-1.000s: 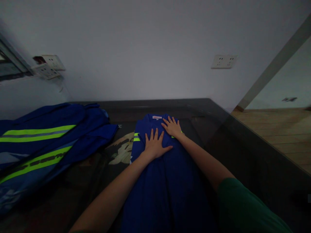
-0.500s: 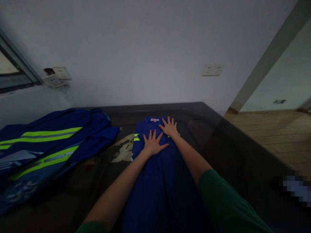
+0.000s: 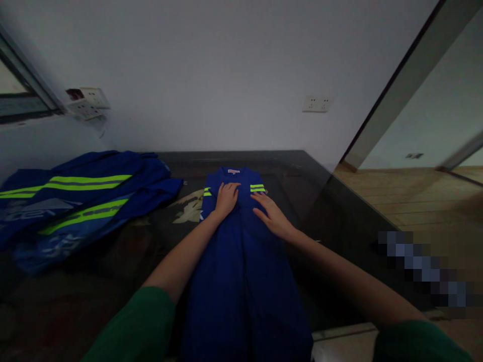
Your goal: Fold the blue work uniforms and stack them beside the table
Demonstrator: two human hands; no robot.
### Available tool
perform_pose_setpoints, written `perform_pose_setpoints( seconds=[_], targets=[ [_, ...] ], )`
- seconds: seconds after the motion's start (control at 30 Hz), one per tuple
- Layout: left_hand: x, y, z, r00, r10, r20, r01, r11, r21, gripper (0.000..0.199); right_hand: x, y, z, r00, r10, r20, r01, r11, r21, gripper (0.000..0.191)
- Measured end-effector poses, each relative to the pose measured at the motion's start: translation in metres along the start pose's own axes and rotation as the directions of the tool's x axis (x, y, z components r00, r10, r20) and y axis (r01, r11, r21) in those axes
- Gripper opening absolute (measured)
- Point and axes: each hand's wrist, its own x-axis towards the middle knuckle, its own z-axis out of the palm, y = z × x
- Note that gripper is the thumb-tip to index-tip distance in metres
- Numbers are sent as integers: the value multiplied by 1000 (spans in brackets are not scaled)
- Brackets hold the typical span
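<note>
A folded blue work jacket point(image 3: 260, 261) lies lengthwise on the dark tabletop point(image 3: 324, 201), its collar and white label towards the wall. Yellow-green and grey stripes show at both of its sides near the collar. My left hand point(image 3: 226, 199) rests on the upper left part of the jacket, fingers stretched forward and thumb apart. On the right side, just below the stripes, my right hand point(image 3: 273, 213) is over the cloth with its fingers extended. Whether its palm touches the cloth I cannot tell. Neither hand grips anything.
More blue garments with yellow-green stripes point(image 3: 90, 183) lie heaped on the table's left. A wall stands behind the table, with a socket plate point(image 3: 317, 104). Wooden floor point(image 3: 400, 193) shows beyond the right edge. A pale box-like corner point(image 3: 343, 342) is at the bottom.
Both hands have slid back towards me from the collar area, the right one also moving outward, uncovering the right stripes. My fingers are less spread. The view has shifted slightly.
</note>
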Motion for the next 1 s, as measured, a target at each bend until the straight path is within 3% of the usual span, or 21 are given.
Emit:
perform_pose_setpoints(
  seconds=[0.1, 0.23, 0.3, 0.4, 0.63, 0.8, 0.9, 1.0],
  targets=[
    [-12, 7, -15, 998, 47, 29, -45, 996, -71, 39, -49, -20, -14, 994, 15, 104, -12, 1000, -22, 48],
    [-45, 20, -33, 934, 248, 255, -248, 968, -33, 41, -97, -40, -13, 979, -15, 202, 35, 995, -98, 50],
    [-62, 23, -38, 892, 265, 366, -290, 957, 13, 47, -113, -49, -7, 964, -34, 264, 77, 985, -154, 54],
    [-80, 20, -36, 863, 224, 452, -280, 958, 60, 54, -125, -60, 3, 935, -48, 352, 139, 961, -240, 60],
    [-85, 11, -29, 882, 208, 423, -262, 962, 73, 54, -132, -60, 10, 916, -88, 392, 228, 918, -326, 60],
    [-107, 29, -57, 894, 291, 341, -315, 949, 14, 45, -141, -71, 0, 880, -162, 447, 296, 922, -249, 57],
    [-153, 50, -85, 825, 454, 336, -433, 891, -140, 44, -157, -87, -4, 864, -217, 454, 332, 924, -191, 62],
    [-208, 70, -112, 744, 536, 399, -475, 844, -249, 49, -183, -104, -1, 877, -266, 399, 352, 922, -159, 71]
  ],
)
